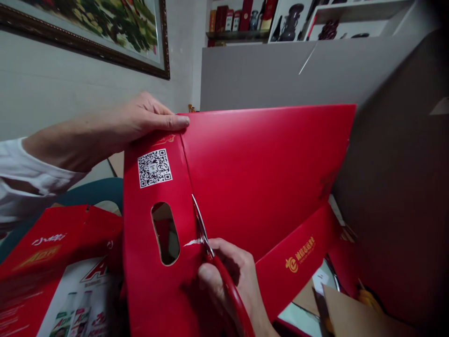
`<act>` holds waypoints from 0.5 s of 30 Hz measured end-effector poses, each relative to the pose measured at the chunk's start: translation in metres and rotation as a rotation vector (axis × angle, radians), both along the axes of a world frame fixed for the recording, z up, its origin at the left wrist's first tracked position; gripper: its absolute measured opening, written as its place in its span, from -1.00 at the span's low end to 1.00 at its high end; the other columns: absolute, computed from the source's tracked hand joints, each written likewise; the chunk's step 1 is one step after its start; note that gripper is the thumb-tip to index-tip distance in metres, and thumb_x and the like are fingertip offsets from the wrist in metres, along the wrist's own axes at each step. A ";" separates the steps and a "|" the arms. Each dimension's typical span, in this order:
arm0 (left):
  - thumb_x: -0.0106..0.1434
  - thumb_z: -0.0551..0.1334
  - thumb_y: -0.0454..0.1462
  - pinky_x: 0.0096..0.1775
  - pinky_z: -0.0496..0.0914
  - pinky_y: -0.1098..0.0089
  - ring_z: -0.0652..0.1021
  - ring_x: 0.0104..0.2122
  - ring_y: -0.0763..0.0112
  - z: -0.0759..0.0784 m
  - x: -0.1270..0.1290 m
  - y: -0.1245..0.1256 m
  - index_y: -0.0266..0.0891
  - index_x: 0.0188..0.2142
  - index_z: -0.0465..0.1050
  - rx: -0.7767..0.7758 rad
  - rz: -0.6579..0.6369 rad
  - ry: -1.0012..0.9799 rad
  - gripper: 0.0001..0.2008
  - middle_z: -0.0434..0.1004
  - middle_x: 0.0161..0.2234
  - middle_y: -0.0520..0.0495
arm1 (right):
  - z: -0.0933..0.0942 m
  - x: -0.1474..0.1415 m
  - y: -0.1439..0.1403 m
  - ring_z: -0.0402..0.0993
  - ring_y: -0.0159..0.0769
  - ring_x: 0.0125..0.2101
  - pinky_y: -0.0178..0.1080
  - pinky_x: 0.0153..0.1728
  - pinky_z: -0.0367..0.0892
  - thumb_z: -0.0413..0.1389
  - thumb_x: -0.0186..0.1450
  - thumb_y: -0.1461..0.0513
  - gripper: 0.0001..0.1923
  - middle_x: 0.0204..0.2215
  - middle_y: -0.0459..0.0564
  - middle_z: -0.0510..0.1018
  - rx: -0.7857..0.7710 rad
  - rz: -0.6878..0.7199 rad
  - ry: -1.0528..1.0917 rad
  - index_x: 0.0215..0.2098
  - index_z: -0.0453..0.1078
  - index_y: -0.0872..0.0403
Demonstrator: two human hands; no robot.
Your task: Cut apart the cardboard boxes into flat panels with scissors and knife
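Gripping the box [266,178], mid-frame, by its top, the left hand [152,117] should hold it taut; the right hand [249,281], lower centre, grips scissors [224,271], best guided along the crease [185,159].

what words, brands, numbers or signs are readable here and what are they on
"小样", white, on the red carton at left
"AD", gold, below that; also on the printed bottles, further letters unclear
"A", large red, on the carton's white panel
QR code, on the large red cardboard
Gold lettering on the cardboard's lower strip: too small to read surely
Carton's fine print, shelf boxes: unreadable
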State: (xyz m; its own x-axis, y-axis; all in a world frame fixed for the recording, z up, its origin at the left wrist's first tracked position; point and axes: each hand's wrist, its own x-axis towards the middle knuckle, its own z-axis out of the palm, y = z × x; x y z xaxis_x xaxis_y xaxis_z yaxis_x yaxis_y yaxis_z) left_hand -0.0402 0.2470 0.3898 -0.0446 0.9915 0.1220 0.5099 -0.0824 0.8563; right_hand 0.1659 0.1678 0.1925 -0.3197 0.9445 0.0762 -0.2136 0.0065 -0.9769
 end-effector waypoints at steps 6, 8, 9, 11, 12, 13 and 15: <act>0.00 0.49 0.00 -0.16 0.60 -0.05 0.69 -0.23 -0.13 -0.013 -0.007 0.010 -0.35 -0.36 0.62 0.023 -0.010 -0.075 -0.58 0.59 -0.58 -0.11 | 0.005 0.005 0.003 0.16 -0.48 -0.66 -0.40 -0.62 0.08 0.17 0.27 0.13 -0.78 -0.67 -0.16 0.33 0.265 0.014 -0.155 -0.39 0.49 0.14; 0.00 0.49 0.01 -0.21 0.60 -0.08 0.69 -0.31 -0.12 -0.016 -0.009 0.011 -0.34 -0.34 0.62 -0.004 -0.010 -0.072 -0.56 0.62 -0.55 -0.15 | 0.005 0.006 0.003 0.18 -0.47 -0.65 -0.40 -0.61 0.10 0.13 0.29 0.17 -0.79 -0.66 -0.15 0.34 0.326 0.004 -0.201 -0.40 0.50 0.14; 0.00 0.48 0.02 -0.24 0.60 -0.09 0.69 -0.36 -0.12 -0.017 -0.010 0.011 -0.35 -0.33 0.62 -0.010 -0.007 -0.065 -0.55 0.63 -0.53 -0.18 | 0.005 0.006 0.004 0.19 -0.46 -0.64 -0.39 -0.60 0.11 0.13 0.29 0.18 -0.79 -0.65 -0.14 0.35 0.334 0.008 -0.218 -0.40 0.50 0.14; 0.00 0.48 0.04 -0.30 0.60 -0.08 0.68 -0.42 -0.11 -0.018 -0.010 0.009 -0.37 -0.29 0.62 0.001 -0.006 -0.052 -0.50 0.65 -0.48 -0.23 | 0.005 0.005 0.004 0.17 -0.46 -0.64 -0.38 -0.60 0.11 0.15 0.27 0.16 -0.79 -0.67 -0.16 0.32 0.301 0.022 -0.207 -0.40 0.51 0.14; -0.01 0.47 0.07 -0.35 0.60 -0.04 0.67 -0.45 -0.09 -0.018 -0.010 0.008 -0.37 -0.27 0.62 0.013 -0.002 -0.042 -0.47 0.65 -0.48 -0.23 | 0.005 0.005 0.004 0.15 -0.46 -0.65 -0.38 -0.61 0.09 0.18 0.25 0.14 -0.79 -0.68 -0.18 0.29 0.258 0.034 -0.175 -0.39 0.51 0.14; -0.02 0.47 0.10 -0.42 0.59 0.02 0.66 -0.48 -0.07 -0.018 -0.009 0.007 -0.37 -0.26 0.62 0.022 0.001 -0.026 -0.43 0.64 -0.48 -0.22 | 0.006 0.005 0.004 0.11 -0.47 -0.65 -0.38 -0.62 0.06 0.22 0.23 0.13 -0.79 -0.68 -0.20 0.26 0.207 0.045 -0.132 -0.38 0.51 0.13; 0.00 0.41 0.18 -0.56 0.53 0.18 0.64 -0.56 0.00 -0.018 -0.007 0.003 -0.36 -0.24 0.60 0.039 0.017 0.023 -0.37 0.62 -0.51 -0.17 | 0.009 0.004 0.003 0.03 -0.48 -0.64 -0.39 -0.64 -0.02 0.31 0.14 0.09 -0.75 -0.68 -0.23 0.20 0.114 0.052 -0.052 -0.41 0.50 0.12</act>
State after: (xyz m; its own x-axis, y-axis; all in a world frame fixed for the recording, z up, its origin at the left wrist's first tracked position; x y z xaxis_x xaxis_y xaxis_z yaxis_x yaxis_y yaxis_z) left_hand -0.0476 0.2496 0.3719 -0.0587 0.9851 0.1615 0.5308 -0.1062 0.8408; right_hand 0.1697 0.1709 0.2015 -0.3740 0.9128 0.1641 -0.1657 0.1083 -0.9802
